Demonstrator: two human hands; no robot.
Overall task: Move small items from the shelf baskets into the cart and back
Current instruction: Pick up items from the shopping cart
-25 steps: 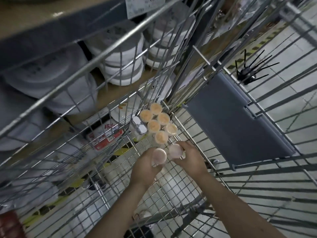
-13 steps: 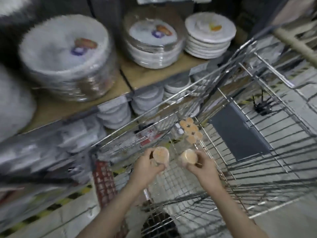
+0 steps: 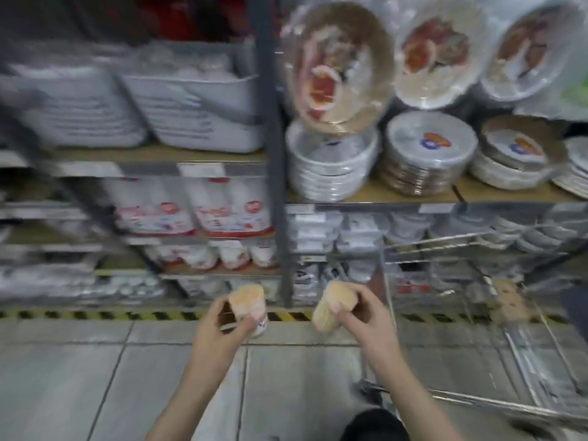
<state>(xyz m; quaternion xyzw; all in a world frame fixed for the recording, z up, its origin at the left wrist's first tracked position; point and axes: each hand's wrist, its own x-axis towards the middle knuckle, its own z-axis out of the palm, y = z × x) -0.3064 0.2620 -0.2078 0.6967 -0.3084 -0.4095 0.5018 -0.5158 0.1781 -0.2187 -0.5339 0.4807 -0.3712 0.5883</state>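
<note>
Gripping one small orange-lidded jar [image 3: 247, 308] in your left hand [image 3: 219, 337] and another jar [image 3: 332, 305] in your right hand [image 3: 369, 326] at lower centre, both look light, rigid and slick, so keep your fingers round the sides.

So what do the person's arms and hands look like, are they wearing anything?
Both arms are bare, with no sleeves showing up to the bottom edge of the picture. The left hand and right hand wear no gloves, and no rings, watch or bracelets can be made out, though the picture is blurry.
</note>
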